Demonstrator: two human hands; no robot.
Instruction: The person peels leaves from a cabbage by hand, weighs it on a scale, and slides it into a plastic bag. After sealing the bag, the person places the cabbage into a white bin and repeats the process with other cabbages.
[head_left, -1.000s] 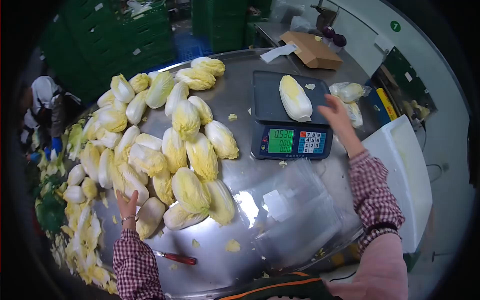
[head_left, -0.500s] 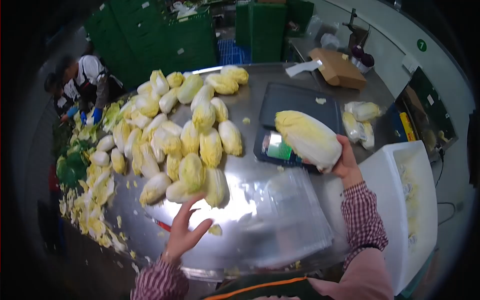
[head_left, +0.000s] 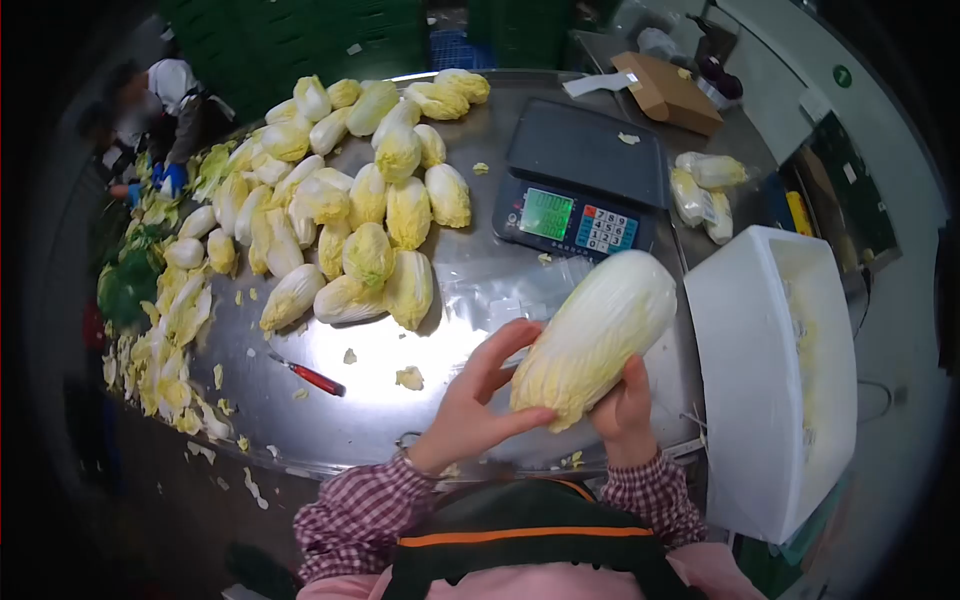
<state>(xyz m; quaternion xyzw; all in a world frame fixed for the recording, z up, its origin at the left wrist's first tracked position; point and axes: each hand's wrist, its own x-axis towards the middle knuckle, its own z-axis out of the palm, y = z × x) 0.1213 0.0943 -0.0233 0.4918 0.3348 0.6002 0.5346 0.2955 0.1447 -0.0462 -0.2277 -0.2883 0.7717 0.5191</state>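
Observation:
A large napa cabbage (head_left: 603,325) is held between my two hands above the front of the steel table, tilted with its white base up and to the right. My left hand (head_left: 485,395) grips the yellow leafy end from the left, thumb along its lower side. From the lower right, my right hand (head_left: 625,408) supports the same cabbage, its fingers partly hidden. Just beyond stands a digital scale (head_left: 585,150) with a lit green display and a scrap of leaf on its platform. Clear plastic bags (head_left: 505,298) lie partly behind the cabbage.
Many napa cabbages (head_left: 368,252) are piled at the left, with leaf trimmings (head_left: 165,350) beyond. A red-handled knife (head_left: 318,379) lies near the front. A white foam box (head_left: 740,390) stands at right, near bagged cabbages (head_left: 715,172). Co-workers (head_left: 180,110) stand far left.
The cabbage has come from over the scale toward me and turned base-up. My left hand has left the pile's edge and taken hold of it too. The view has tilted downward.

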